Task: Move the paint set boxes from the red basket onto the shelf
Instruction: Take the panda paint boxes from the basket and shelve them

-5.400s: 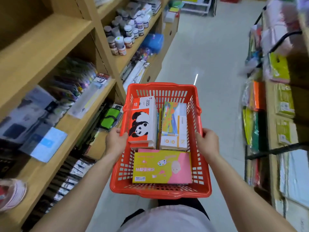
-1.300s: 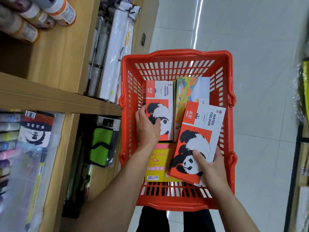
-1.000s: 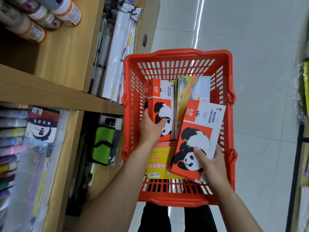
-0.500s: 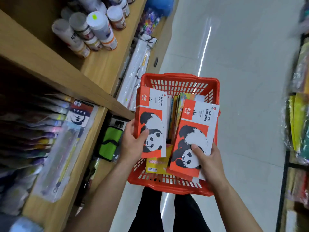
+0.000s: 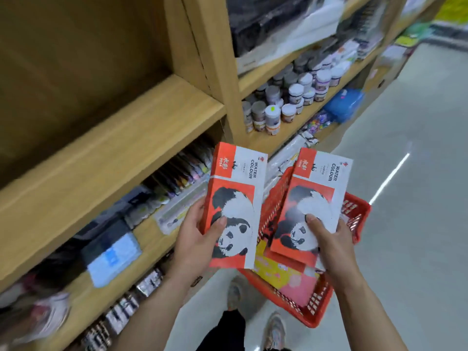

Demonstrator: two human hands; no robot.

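Fingers clasped round them, a person's left hand (image 5: 195, 239) holds one panda watercolour box (image 5: 235, 198) and the right hand (image 5: 331, 244) a second panda box (image 5: 314, 196) above the red basket (image 5: 354, 214), neither yet on the wooden shelf (image 5: 121, 138) alongside, while a yellow-and-pink box (image 5: 283, 274) waits in the basket.

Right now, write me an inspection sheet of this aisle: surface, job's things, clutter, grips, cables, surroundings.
Surface: wooden shelf board, at upper left.
Job's things: two panda water colour boxes, left box and right box, both held up, out of the red basket; a yellow and pink box lies in it.
Clutter: paint jars and packaged stock on neighbouring shelves.
Grips: left hand holds the left box; right hand holds the right box, thumbs on the fronts.
Cables: nothing seen.
Surroundings: shop aisle, pale floor.
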